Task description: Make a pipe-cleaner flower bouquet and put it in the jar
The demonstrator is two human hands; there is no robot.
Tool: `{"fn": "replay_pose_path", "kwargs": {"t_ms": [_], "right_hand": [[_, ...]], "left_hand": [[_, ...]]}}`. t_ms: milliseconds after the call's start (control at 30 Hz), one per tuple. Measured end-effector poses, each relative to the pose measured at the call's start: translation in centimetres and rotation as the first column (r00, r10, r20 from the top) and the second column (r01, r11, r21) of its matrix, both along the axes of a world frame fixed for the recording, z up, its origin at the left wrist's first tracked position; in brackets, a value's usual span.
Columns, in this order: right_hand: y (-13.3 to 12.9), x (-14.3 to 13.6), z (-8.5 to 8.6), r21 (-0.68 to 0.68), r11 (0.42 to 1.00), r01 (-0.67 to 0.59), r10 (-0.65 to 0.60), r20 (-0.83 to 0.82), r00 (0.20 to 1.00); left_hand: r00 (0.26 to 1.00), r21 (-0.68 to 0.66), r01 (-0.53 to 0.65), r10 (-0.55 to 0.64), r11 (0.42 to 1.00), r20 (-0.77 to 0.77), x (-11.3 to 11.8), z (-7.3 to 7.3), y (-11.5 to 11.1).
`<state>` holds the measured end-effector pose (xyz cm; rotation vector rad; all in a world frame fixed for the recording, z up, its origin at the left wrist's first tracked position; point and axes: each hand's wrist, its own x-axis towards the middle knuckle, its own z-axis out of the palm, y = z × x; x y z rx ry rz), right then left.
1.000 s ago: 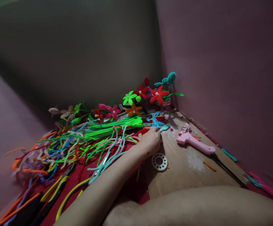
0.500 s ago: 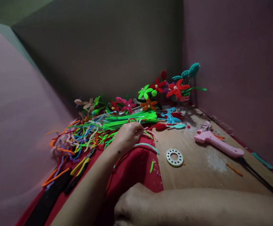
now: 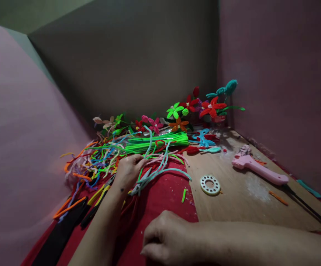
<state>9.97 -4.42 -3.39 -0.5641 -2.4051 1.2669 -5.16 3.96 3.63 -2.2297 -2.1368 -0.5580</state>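
Observation:
My left hand (image 3: 129,170) is closed at the near edge of a heap of pipe cleaners, its fingers pinched on a pale blue pipe cleaner (image 3: 150,140) that rises from the fingertips. Several more pale blue pipe cleaners (image 3: 166,157) fan out just to its right. Under them lies a metal-jawed tool (image 3: 138,187), partly covered. Low in the view, my right hand (image 3: 164,236) is closed over the red cloth (image 3: 160,201); its fingers curl out of sight, so anything inside is hidden.
A bundle of green pipe cleaners (image 3: 160,142) lies behind, with fuzzy flowers (image 3: 178,125) beyond it. Yellow-black pliers (image 3: 98,199) rest at left. On the wooden board (image 3: 232,207) are a white holed disc (image 3: 210,184) and a pink glue gun (image 3: 260,170) with its cord.
My left hand has drawn left and slightly nearer, uncovering the pale blue pipe cleaners and the metal-jawed tool. My right hand has shifted slightly right. The view has also moved slightly.

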Motion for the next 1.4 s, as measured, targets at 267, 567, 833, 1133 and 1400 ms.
{"fn": "replay_pose_path", "kwargs": {"t_ms": [267,567,833,1133,1400], "right_hand": [[5.3,2.0,3.5,-0.683,0.644,0.345,-0.709,-0.363,0.604],[7.9,4.2,4.2,-0.757,0.644,0.115,-0.704,-0.527,0.476],[8.5,4.5,3.8,-0.775,0.629,-0.057,-0.697,-0.595,0.400],[8.4,4.5,4.0,-0.875,0.463,-0.142,-0.778,-0.478,0.408],[8.5,4.0,3.4,-0.946,0.198,-0.257,-0.835,-0.300,0.461]], "left_hand": [[0.917,0.109,0.199,-0.224,0.974,0.330,0.6,0.1,-2.2],[0.822,-0.183,0.433,-0.303,0.883,0.482,1.8,0.5,-3.0],[0.666,-0.309,0.387,-0.032,0.869,0.745,-1.2,1.0,-2.4],[0.184,0.091,0.240,-0.138,0.967,0.973,0.7,-0.4,-2.0],[-0.424,0.264,0.311,-0.116,0.913,0.898,4.9,0.1,-4.1]]}}
